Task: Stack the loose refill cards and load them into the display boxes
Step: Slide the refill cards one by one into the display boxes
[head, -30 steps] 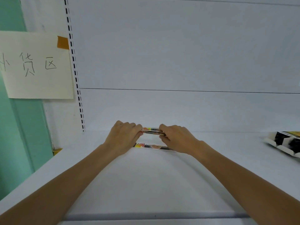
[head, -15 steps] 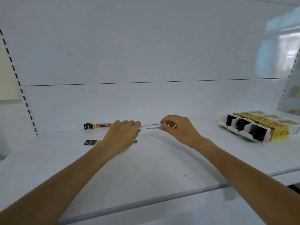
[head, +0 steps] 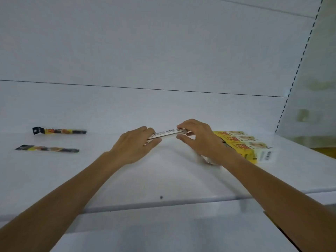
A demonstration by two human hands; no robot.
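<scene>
The person holds a thin stack of refill cards (head: 166, 134) by its two ends. The left grip (head: 134, 144) has its fingers curled round the left end. The right grip (head: 200, 139) pinches the right end between thumb and fingers. The stack sits between the two hands, over the white shelf (head: 163, 177), with its right end a bit higher. I cannot tell if it touches the shelf.

The yellow display boxes (head: 240, 141) lie just behind the right grip, partly hidden by it. Two more loose cards lie well off to the left, a far card (head: 60, 131) and a near card (head: 47, 148).

Here is what I think could go wrong. The cards look thin and smooth, and only the ends are held. If one hand lets go too soon, the stack could fan out and the cards could slide apart on the shelf. The boxes look light, so a push from the stack could shove a box away instead of going in. I cannot see the box openings from here, so the stack could catch on an edge and bend. The two cards on the left could also get left behind, as they are far from both hands.
</scene>
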